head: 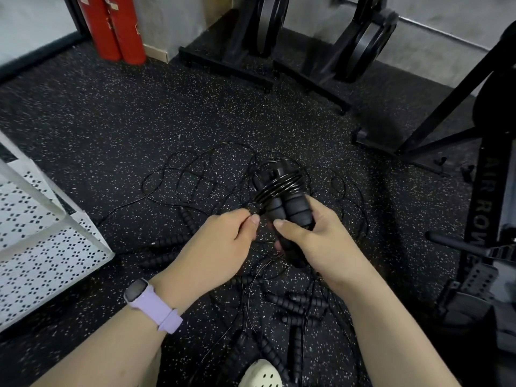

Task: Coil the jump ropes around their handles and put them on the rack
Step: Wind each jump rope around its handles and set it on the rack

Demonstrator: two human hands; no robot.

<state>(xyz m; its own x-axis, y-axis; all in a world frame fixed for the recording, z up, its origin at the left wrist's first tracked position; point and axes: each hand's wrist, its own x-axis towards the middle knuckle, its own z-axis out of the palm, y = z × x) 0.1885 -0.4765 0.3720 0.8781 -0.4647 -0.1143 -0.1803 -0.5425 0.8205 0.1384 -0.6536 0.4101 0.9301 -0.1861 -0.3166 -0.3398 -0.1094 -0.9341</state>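
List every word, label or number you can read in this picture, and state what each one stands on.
"AIR ROW", with further letters cut off: on the black upright of the rowing machine at right.
Labels on the red cylinders: too small and blurred to read.
Smartwatch screen: dark, shows nothing.

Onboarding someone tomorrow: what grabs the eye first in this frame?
At centre, the right hand grips two black handles half-wrapped in cord, while the left hand pinches the rope. Tangled ropes sprawl on the speckled floor; a white perforated rack stands left.
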